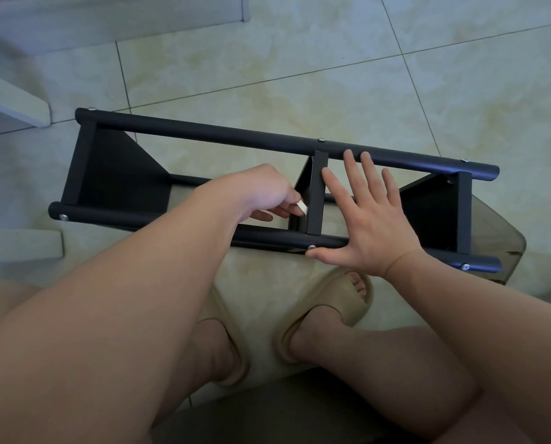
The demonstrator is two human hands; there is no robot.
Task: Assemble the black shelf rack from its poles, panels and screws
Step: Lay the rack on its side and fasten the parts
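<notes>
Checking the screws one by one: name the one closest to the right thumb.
The middle screw on the near pole: it sits right at the thumb tip of the right hand. The other five are at the pole ends or on the far pole.

A floor of large pale tiles, mottled beige and cream, is filling the view, thin dark grout lines crossing it at a slant. Soft, even light is falling on it. A white board is lying along the top left, and 2 pale ledges are jutting in from the left edge.
</notes>
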